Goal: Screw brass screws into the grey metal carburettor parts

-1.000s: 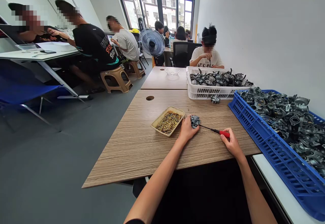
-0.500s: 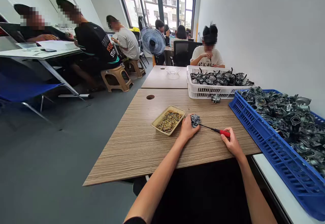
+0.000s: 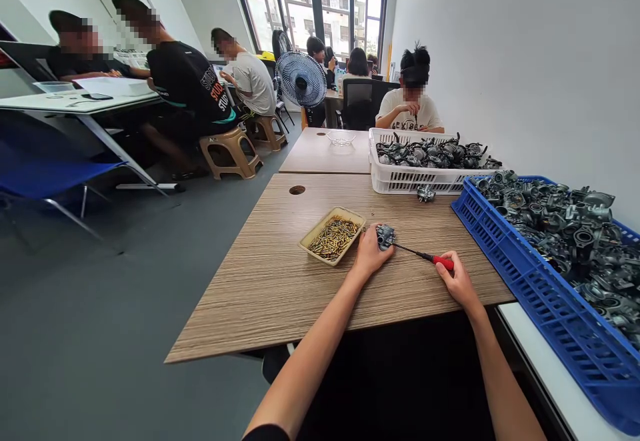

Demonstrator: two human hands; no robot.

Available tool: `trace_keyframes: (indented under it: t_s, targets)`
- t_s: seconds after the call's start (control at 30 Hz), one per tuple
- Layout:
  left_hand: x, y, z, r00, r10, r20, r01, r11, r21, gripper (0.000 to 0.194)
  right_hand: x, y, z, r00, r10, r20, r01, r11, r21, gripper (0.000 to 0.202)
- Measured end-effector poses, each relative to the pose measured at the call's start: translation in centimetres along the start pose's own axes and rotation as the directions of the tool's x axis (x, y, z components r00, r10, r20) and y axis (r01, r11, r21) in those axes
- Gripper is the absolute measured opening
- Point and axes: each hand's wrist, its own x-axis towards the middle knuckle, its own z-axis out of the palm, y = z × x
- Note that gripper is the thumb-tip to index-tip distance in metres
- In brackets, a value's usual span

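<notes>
My left hand (image 3: 371, 251) is closed around a grey metal carburetor (image 3: 385, 236) and keeps it against the wood-grain table (image 3: 260, 281). In my right hand (image 3: 457, 279) is a screwdriver (image 3: 443, 263) with a red and black handle. Its long dark shaft points left, and the tip meets the carburetor's right side; the exact contact spot is too small to make out. Just left of my left hand stands a cream tray (image 3: 306, 247) filled with small brass-coloured parts (image 3: 334, 237).
A blue crate (image 3: 530, 274) heaped with carburetors stands on the right. Behind the table's middle is a white basket (image 3: 415, 179) of similar parts, with one loose carburetor (image 3: 425, 193) before it. A co-worker (image 3: 407, 107) sits beyond; others sit left, near a fan (image 3: 301, 79).
Both hands, the carburetor and the screwdriver stay practically in place. The whole view has shifted very slightly. At the far left, a seated person has leaned to the right.
</notes>
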Motion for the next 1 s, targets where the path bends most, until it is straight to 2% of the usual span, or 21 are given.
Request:
trace_keyframes:
  t_s: [1.0]
  targets:
    - [0.04, 0.17, -0.14, 1.0, -0.003, 0.006, 0.003, 1.0, 0.002, 0.057, 0.15, -0.05, -0.01, 1.0, -0.013, 0.014, 0.013, 0.999, -0.029, 0.038]
